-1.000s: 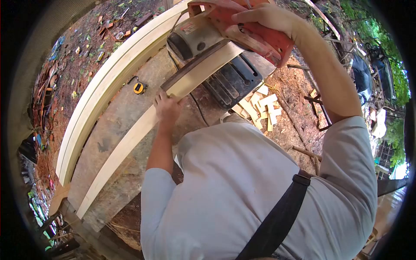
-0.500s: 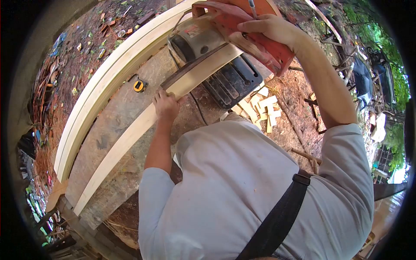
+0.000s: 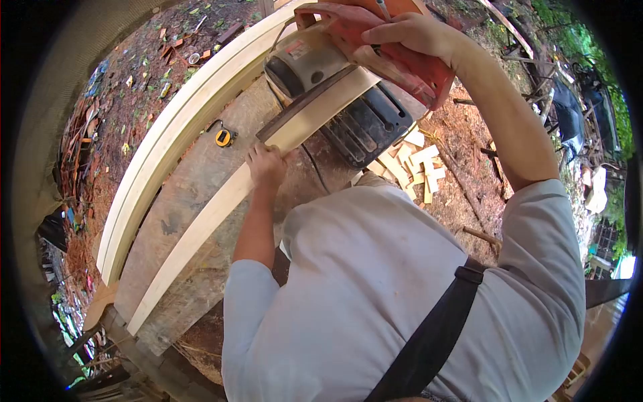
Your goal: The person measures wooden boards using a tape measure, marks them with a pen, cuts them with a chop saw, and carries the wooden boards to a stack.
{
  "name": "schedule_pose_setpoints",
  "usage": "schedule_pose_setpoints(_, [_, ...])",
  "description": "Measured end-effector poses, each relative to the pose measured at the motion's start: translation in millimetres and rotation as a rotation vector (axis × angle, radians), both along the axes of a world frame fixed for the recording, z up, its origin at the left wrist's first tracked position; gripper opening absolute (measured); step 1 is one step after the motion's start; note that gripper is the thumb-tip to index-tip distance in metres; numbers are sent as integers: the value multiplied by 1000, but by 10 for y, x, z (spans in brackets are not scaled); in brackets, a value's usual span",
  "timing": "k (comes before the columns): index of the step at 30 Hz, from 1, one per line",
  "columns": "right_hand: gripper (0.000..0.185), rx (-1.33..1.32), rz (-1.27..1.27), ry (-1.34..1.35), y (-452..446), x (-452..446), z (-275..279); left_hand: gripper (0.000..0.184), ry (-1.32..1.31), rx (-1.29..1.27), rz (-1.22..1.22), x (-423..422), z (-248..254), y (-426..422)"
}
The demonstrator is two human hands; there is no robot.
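A miter saw with a red upper body (image 3: 418, 77) and a black slotted base (image 3: 368, 130) stands on the worktable. Its red part is gripped by my right hand (image 3: 418, 35), the thumb lying over it and most fingers hidden behind. A thin grey rod (image 3: 382, 8) sticks up beside that thumb; I cannot tell if it is held. One long pale wooden board (image 3: 201, 238) runs from under the saw along its fence (image 3: 301, 104) to the table's lower left. My left hand (image 3: 266, 164) is closed over this board at the fence's near end.
Several long pale boards (image 3: 144, 181) lie along the far edge of the worktable (image 3: 161, 208). A yellow and black tape measure (image 3: 223, 138) sits between them and the saw. Wood offcuts (image 3: 415, 164) are piled on the ground at right. A dark cord (image 3: 313, 167) crosses the tabletop.
The whole view has shifted slightly, so things appear a little further right. Both hands keep their places on the saw and the board.
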State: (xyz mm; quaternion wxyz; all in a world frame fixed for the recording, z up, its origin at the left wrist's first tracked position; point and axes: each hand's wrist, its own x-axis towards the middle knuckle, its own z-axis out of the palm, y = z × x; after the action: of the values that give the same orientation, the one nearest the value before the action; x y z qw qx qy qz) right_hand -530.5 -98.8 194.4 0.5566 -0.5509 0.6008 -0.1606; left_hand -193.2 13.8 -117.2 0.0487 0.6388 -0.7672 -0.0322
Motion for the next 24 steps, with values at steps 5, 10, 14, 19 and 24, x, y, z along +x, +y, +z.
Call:
schedule_pose_setpoints(5, [45,-28,4,52,66,6,0,70,45,-43,-7,10,18,-8])
schedule_pose_setpoints(10, [47,-27,-33,92,155,38,44,70,17,-62,-16,-6,46,-7])
schedule_pose_setpoints(14, [48,-48,-49,87,188,43,37,69,19,-30,3,-10,70,6])
schedule_pose_setpoints(19, [47,-28,-14,121,167,21,55,70,0,15,27,-26,93,-14])
schedule_pose_setpoints(24, [48,-10,-48,70,150,8,11,72,-26,28,34,-30,136,0])
